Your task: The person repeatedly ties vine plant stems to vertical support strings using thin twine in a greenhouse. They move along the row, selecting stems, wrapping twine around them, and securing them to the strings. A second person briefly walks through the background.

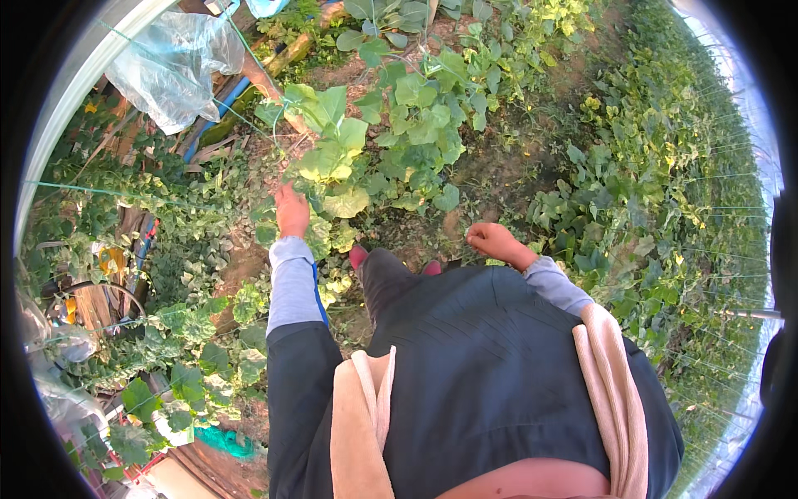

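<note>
My left hand [292, 212] reaches forward beside a broad-leaved vine plant [330, 165], which looks like cucumber. Its fingers are stretched and slightly apart, and I see nothing held in them. Whether the fingertips touch a leaf or stem is unclear. A green string [249, 123] runs down to the plant just beyond this hand. My right hand [499, 242] hangs in front of my body with its fingers curled in, and no object shows in it. Below it lies weedy soil [458, 227]. More large vine leaves [424, 118] stand ahead, between the two hands.
A dense row of vines [648, 206] on strings stretches along the right. Clear plastic sheeting [177, 65] hangs at the upper left, near a blue pipe [224, 103] and wooden pieces. Another green string [112, 189] crosses the left side. Green netting [227, 441] lies at the lower left.
</note>
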